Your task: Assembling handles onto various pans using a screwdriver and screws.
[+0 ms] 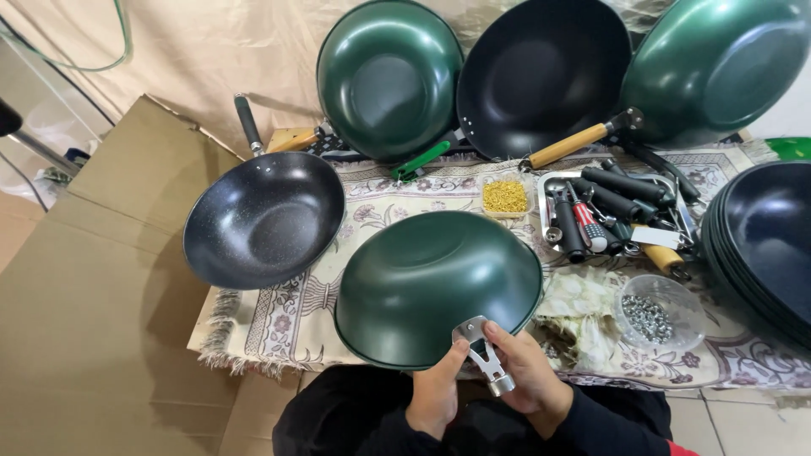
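A green wok [431,283] lies upside down on the patterned cloth [287,325], its rim toward me. A silver metal handle bracket [480,348] sits against its near edge. My left hand [437,393] pinches the bracket's left side with thumb and fingers. My right hand [528,376] grips the bracket's right side and its tubular end. Both hands are close together just below the wok.
A dark speckled wok with a handle [263,218] lies at left on cardboard [93,279]. Green and black woks [541,76] lean on the back wall. A tray of handles and tools [612,211], a dish of yellow bits [505,196], a bowl of metal nuts [649,317] and stacked dark pans [764,245] sit right.
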